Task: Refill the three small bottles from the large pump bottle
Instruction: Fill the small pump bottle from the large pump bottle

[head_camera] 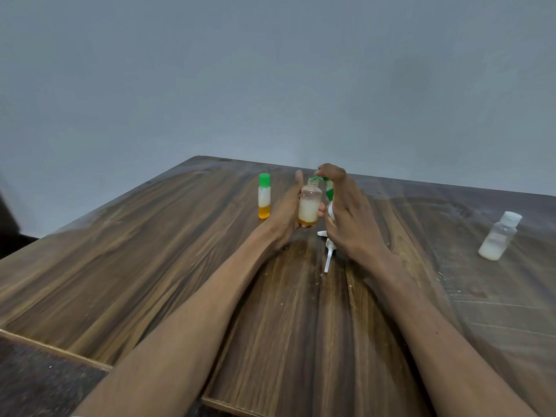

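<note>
2 bare forearms, no sleeves; left hand [287, 210] and right hand [346, 218] without rings, watch, gloves.

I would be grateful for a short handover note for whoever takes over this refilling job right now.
Left hand holds the uncapped small bottle upright; it holds white liquid over an amber layer.
Right hand grips the large pump bottle, mostly hidden, its green nozzle at the open mouth.
Green-capped bottle stands capped at the left; white-capped bottle stands capped at the right, low on white liquid.
A white pump part lies on the table.
Left: finish this fill, cap it, check the other two.
</note>
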